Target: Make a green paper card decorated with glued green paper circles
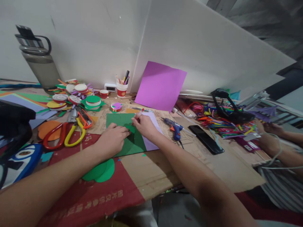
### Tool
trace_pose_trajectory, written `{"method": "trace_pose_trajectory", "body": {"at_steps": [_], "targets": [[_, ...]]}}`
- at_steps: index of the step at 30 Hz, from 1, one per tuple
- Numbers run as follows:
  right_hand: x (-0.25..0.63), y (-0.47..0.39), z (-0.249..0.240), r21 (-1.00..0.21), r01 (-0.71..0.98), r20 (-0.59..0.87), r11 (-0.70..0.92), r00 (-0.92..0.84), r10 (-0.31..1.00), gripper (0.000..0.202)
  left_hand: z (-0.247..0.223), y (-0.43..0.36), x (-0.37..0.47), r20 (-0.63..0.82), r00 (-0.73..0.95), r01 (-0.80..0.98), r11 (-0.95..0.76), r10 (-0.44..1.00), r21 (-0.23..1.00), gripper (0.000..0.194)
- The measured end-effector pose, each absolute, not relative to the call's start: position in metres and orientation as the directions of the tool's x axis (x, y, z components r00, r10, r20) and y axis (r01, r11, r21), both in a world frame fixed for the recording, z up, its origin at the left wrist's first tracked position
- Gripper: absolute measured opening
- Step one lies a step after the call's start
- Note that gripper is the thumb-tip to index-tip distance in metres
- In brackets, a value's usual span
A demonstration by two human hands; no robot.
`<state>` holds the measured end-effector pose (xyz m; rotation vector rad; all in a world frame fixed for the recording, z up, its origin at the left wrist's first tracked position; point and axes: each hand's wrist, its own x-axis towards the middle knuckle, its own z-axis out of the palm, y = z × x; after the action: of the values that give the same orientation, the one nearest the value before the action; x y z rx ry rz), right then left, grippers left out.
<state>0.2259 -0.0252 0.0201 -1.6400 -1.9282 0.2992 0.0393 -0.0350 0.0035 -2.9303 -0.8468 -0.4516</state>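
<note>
My left hand (113, 138) lies on a dark green sheet of paper (130, 146), its fingers stretched toward a small green paper piece (131, 128) on the sheet. From the right, my right hand (145, 126) comes in with its fingertips pinched together just past that piece. What the pinch holds is hidden, though a small red tip (142, 109) shows just beyond the knuckles. Under the green sheet's right side is a lilac sheet (151, 143). Green paper circles (105, 171) lie near my left forearm.
Scissors with red and yellow handles (75, 138) lie at left, below stacked paper-and-cup pieces (81, 90). A purple sheet (161, 85) leans on the wall. To the right are a blue glue gun (176, 129), a black phone (205, 138) and another person's hands (272, 135).
</note>
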Motion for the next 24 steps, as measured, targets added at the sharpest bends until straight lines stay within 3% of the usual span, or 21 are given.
{"method": "trace_pose_trajectory", "body": {"at_steps": [15, 24], "targets": [[0.228, -0.032, 0.024, -0.465, 0.864, 0.306, 0.191, -0.046, 0.951, 0.026, 0.004, -0.035, 0.039, 0.288, 0.803, 0.533, -0.845, 0.521, 0.044, 0.04], [0.218, -0.028, 0.021, -0.558, 0.782, 0.318, 0.276, -0.106, 0.942, 0.02, 0.012, -0.048, 0.043, 0.261, 0.774, 0.595, -0.804, 0.577, 0.012, 0.037]]}}
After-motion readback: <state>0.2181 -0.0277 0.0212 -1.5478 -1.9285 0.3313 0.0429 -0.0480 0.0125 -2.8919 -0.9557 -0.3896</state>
